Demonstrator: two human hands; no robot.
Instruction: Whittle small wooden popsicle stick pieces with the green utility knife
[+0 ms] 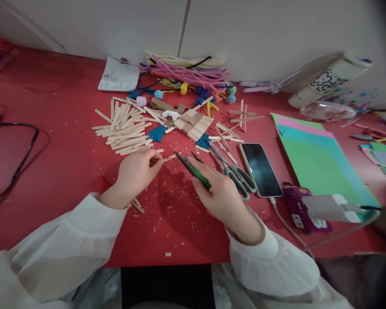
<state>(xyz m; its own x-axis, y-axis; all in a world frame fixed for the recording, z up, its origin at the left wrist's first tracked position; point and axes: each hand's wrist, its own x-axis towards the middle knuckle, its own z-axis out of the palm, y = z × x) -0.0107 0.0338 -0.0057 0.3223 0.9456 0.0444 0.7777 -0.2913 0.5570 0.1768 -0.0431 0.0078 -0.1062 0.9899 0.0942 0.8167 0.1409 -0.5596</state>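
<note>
My left hand (138, 174) is closed, thumb and fingertips pinching a thin wooden craft stick (170, 158) that points right. My right hand (220, 191) is wrapped around a green-and-black utility knife (196, 172), its dark tip close to the end of that stick. A second dark pointed tip (197, 157) shows by the right fingers; what it belongs to is hidden. Grey-green handled scissors (241, 178) lie just beyond the right hand. Behind the hands is a panel of joined craft sticks (194, 124) with a brown strip across it. Small wood chips are scattered on the red table (167, 240).
Loose craft sticks (125, 128) are piled at the left, with pipe cleaners (189, 73) against the wall. To the right lie a phone (261, 169) with a cable, a charger (330, 207) and coloured paper (321, 159). A black cable (28, 150) curves at the far left.
</note>
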